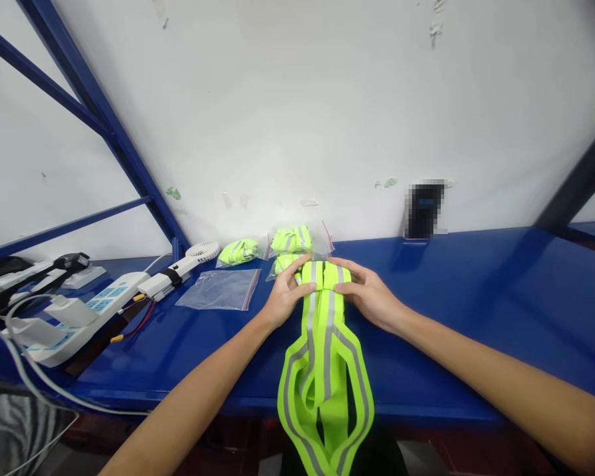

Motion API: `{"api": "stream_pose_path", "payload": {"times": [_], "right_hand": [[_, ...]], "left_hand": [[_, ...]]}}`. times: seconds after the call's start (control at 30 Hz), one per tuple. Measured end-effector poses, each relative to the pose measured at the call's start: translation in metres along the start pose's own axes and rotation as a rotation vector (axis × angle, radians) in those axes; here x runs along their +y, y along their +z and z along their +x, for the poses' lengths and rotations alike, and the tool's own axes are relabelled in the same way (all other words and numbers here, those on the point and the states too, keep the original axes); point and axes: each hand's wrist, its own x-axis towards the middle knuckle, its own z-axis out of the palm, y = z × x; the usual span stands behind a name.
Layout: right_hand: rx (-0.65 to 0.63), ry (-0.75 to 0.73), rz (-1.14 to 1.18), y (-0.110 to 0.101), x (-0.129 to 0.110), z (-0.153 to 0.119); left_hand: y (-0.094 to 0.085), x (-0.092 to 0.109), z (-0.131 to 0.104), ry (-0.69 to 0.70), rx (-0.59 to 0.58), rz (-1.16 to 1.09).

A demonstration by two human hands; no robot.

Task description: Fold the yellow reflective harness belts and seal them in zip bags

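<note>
A neon yellow-green reflective strap vest (330, 324) with grey stripes lies over the blue table and hangs down past its front edge. Its far end is folded over. My left hand (288, 291) grips the left side of that fold, thumb on top. On the opposite side, my right hand (369, 291) pinches the fold the same way. The fingers underneath are partly hidden. Just behind my left hand sit clear zip bags with folded neon vests inside, one bag (291, 239) at the back and another vest bundle (240, 251) further left.
A flat clear zip bag (221, 289) lies left on the blue table (456, 297). Beyond it are a white handheld fan (201, 251), a power strip (89, 317) with plugs, and cables. A dark phone-like object (424, 210) leans on the wall. Blue frame bars (129, 165) rise at left.
</note>
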Motion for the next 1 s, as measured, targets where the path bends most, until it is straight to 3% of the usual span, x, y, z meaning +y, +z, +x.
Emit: {"api": "stream_pose_path", "payload": {"times": [0.1,0.2,0.47,0.63,0.87,1.0], "right_hand": [[-0.027,-0.086,-0.1,-0.002,0.005,0.001],[-0.034,-0.154,-0.156,-0.003,0.007,-0.001],[0.035,-0.132,-0.165,-0.005,0.003,-0.001],[0.007,-0.128,-0.264,-0.004,0.005,0.001],[-0.076,-0.059,-0.295,-0.005,0.004,-0.002],[-0.042,-0.056,-0.369,-0.006,0.007,-0.001]], "left_hand": [[0.007,0.002,0.0,-0.09,0.092,-0.158],[0.012,0.006,0.001,-0.162,0.107,-0.226],[-0.001,0.001,0.0,-0.288,-0.006,-0.024],[-0.003,-0.005,0.0,-0.218,-0.013,0.002],[0.002,-0.003,0.003,-0.079,0.07,0.051],[0.004,0.0,0.002,-0.012,0.095,0.15]]}}
